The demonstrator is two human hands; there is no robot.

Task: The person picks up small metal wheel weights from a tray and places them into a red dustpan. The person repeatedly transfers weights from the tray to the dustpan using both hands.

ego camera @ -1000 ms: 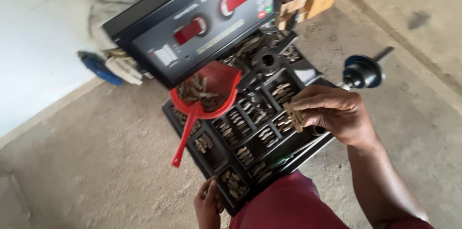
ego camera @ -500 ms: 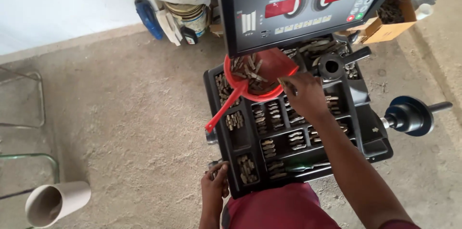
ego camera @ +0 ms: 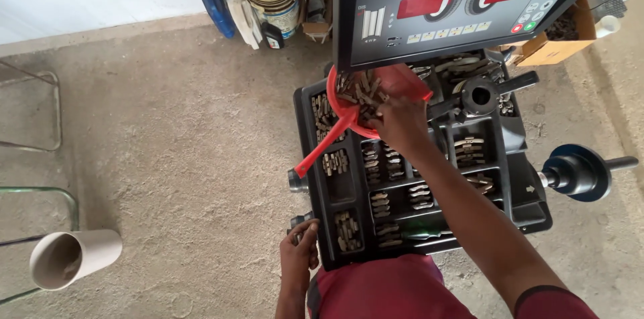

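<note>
The person stands over the black compartmented tray (ego camera: 510, 178) on top of a wheel-balancing machine, and everything here sits around that tray. Their right hand (ego camera: 399, 121) reaches to the tray's far end, into the red scoop (ego camera: 362, 108) resting there with its handle slanting down toward the tray's left edge. The fingers are curled down among the small metal weights (ego camera: 359, 91) heaped in the scoop; whether they have pinched one, I cannot tell, since the hand covers its own tips. The left hand (ego camera: 300, 252) is at the tray's near left corner, fingers bent around the edge as if steadying the machine. Several compartments already hold rows of weights, so to my eye this looks like the picking-out step of sorting. The next move, I would judge, calls for a firm pinch on one piece, then matching it to the compartment with like shapes. Above the tray's far end leans the display panel (ego camera: 463, 10). Off the tray's right side a black shaft knob (ego camera: 580, 171) sticks out, and a cardboard box (ego camera: 557, 40) sits past the far right corner.
</note>
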